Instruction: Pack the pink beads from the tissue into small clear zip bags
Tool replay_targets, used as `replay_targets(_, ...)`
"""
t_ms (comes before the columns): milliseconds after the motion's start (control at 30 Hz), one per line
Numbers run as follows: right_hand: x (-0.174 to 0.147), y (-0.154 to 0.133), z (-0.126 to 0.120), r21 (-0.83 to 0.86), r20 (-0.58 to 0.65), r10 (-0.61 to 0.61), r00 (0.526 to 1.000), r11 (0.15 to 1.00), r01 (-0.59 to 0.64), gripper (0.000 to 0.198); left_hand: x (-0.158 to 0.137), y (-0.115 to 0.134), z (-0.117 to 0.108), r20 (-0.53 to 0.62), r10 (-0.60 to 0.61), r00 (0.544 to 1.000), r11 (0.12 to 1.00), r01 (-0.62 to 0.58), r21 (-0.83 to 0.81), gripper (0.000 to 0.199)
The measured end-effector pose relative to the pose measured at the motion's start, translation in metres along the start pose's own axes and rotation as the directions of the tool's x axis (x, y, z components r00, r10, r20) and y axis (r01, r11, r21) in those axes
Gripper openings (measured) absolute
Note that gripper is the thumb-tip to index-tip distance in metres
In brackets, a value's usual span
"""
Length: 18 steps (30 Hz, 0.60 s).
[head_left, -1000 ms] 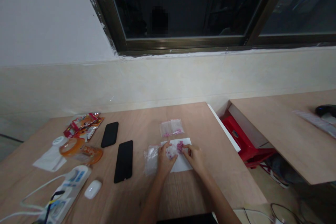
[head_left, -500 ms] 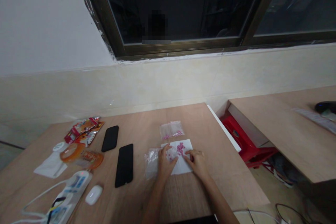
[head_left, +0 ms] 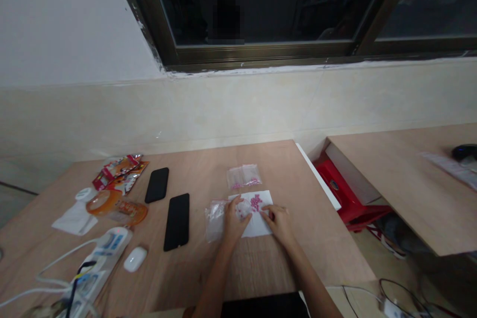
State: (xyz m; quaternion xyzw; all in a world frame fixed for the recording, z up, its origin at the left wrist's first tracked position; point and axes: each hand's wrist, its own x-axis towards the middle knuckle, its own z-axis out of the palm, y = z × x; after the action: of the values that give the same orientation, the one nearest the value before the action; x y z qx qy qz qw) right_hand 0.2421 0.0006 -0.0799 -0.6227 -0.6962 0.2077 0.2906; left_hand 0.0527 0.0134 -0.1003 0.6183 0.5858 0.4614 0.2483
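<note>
A white sheet of paper [head_left: 261, 231] lies on the table with a cluster of small pink beads [head_left: 256, 202] on it. My left hand [head_left: 234, 221] curves round a small clear plastic bag [head_left: 244, 208] at the paper's left side, thumb and fingers at its edges; a few beads show in or under it. At the right edge of the cluster is my right hand [head_left: 278, 219], thumb and forefinger brought together; whether a bead sits between them is too small to tell. Behind the paper lie two clear bags [head_left: 244, 175] with pink beads at their bottoms.
More clear bags [head_left: 214, 223] lie left of my left hand. Two black phones [head_left: 177, 222], an orange-tinted jar [head_left: 117, 207], snack packets [head_left: 121, 174], a white earbud case [head_left: 135, 259] and a power strip [head_left: 100, 263] occupy the left side. A red stool [head_left: 335, 191] stands between the tables.
The camera view has tilted slightly, so the table appears a little higher. Both hands keep nearly the same places by the bag and the beads; the right fingertips have shifted only slightly.
</note>
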Motion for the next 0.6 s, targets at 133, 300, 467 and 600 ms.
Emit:
replay_targets(133,0.0034,-0.0013,-0.0024,0.002,0.027,-0.003,1.000,1.000,0.003,0.030,0.0003,0.0004,0.0000,0.010,-0.002,1.000,1.000,0.002,-0.013,0.067)
replay_targets(300,0.0067,-0.0076,-0.0006,-0.043,0.028,0.008,1.000,0.999,-0.007,0.030,0.0010,0.0026,-0.0011,0.019,0.003,1.000,1.000,-0.002,-0.019,0.068)
replay_targets(467,0.0057,-0.0082,0.0061,-0.073,0.032,0.011,0.999,0.997,-0.009,0.028,0.0013,0.0033,-0.0017,0.018,0.011,1.000,1.000,-0.011,-0.007,0.068)
replay_targets(600,0.0064,-0.0090,0.0064,-0.075,0.033,0.014,0.999,0.997,-0.011,0.027,0.0011,0.0024,-0.0009,0.017,0.004,1.000,1.000,-0.004,-0.002,0.068)
